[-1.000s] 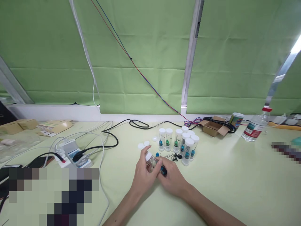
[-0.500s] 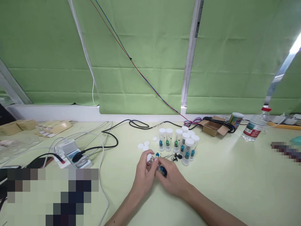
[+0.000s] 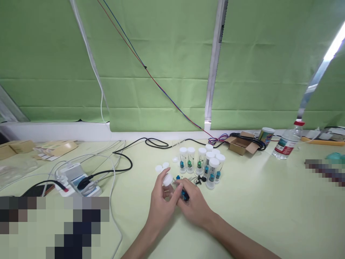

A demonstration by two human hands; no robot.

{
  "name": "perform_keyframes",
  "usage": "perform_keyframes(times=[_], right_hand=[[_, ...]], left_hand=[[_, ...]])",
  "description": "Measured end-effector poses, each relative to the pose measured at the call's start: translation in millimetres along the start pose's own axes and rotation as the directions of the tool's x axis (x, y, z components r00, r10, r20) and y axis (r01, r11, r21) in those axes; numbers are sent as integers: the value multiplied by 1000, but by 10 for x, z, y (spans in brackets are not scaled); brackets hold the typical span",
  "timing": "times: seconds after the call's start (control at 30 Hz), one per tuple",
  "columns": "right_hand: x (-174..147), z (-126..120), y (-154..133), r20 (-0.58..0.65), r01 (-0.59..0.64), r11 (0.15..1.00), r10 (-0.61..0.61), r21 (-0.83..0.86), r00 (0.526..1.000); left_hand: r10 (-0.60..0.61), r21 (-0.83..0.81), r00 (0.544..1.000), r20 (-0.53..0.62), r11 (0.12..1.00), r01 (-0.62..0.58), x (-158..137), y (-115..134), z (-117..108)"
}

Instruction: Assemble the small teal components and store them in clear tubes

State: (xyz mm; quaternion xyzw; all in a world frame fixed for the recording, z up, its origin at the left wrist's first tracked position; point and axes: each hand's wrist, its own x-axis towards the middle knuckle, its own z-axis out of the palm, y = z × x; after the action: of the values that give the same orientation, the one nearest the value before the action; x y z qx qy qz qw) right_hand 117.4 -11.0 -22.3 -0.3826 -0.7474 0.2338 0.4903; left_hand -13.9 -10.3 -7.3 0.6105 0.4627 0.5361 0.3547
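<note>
Between my two hands is a clear plastic vial with a white cap [image 3: 168,179], tilted. The fingers of my left hand [image 3: 164,201] curl around its capped end. My right hand [image 3: 196,207] is closed at the other end, where a blue and black part [image 3: 185,194] shows; whether that part is inside the vial is hard to tell. Just beyond my fingers lies a small blue piece [image 3: 178,177]. Black parts with thin metal stems [image 3: 199,180] lie to its right. Several capped vials [image 3: 211,176] holding blue or green pieces stand upright behind them.
Loose white caps [image 3: 159,168] lie beyond my left hand. A power strip [image 3: 78,180] with cables sits at left, and a white cable [image 3: 113,201] crosses the table. At the back right are an open cardboard box [image 3: 241,145], a can [image 3: 266,136] and a water bottle [image 3: 287,142].
My left hand's fingers have lifted and spread a little around the cap, so the white cap shows more fully. My right hand stays at the other end. The whole view has shifted slightly.
</note>
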Motion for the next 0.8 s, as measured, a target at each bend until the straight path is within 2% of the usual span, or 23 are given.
perform_keyframes(times=[0.1,0.27,0.63,0.8], right_hand=[[5,13,1,-47,-54,998,55,40,997],[15,23,0,-53,-139,984,145,114,988],[1,53,10,-83,-200,953,224,227,971],[-4,48,14,-49,-247,925,272,290,961]], left_hand=[[-22,-65,1000,15,998,23,-23,22,23],[7,-71,999,32,997,-5,-49,18,30],[64,-79,998,30,995,-61,-54,-11,43],[29,-55,999,36,998,-27,-60,-48,43]])
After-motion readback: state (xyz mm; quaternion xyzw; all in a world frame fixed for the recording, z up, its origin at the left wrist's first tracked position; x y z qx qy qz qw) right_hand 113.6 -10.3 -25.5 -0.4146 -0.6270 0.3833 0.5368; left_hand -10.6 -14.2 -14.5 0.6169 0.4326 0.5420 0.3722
